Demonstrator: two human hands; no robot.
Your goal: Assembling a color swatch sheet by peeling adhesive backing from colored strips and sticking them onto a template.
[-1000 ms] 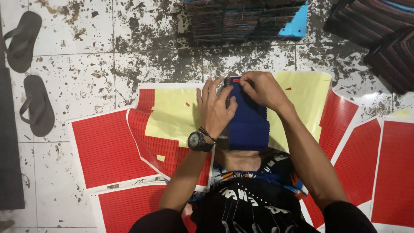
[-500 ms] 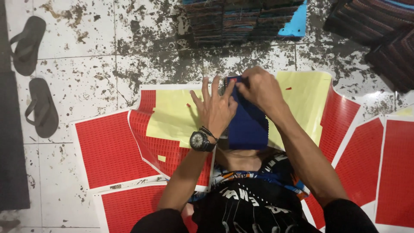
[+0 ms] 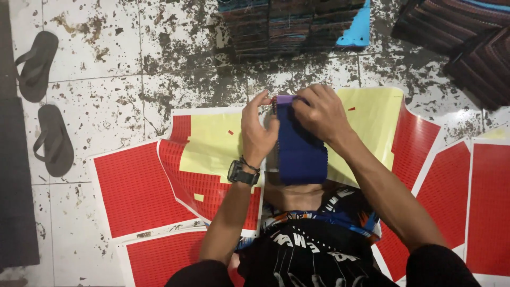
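A blue woven fabric piece [image 3: 300, 154] lies on my lap over a yellow backing sheet [image 3: 212, 141]. My left hand [image 3: 257, 133], with a black watch on the wrist, grips the fabric's left upper edge. My right hand [image 3: 319, 111] pinches the top edge, where a small purple strip [image 3: 285, 99] shows. Red sticker sheets [image 3: 138, 188] lie spread on the tiled floor around me.
A stack of dark striped fabric pieces [image 3: 289, 24] stands ahead, with a light blue piece [image 3: 357, 29] beside it. More striped fabric [image 3: 462, 37] is piled at the top right. Two dark sandals [image 3: 45, 106] lie at the left by a dark mat [image 3: 16, 186].
My left hand's fingers, spread open before, have closed onto the fabric's left edge. My right hand has stayed at the top edge, and a purple strip now shows there.
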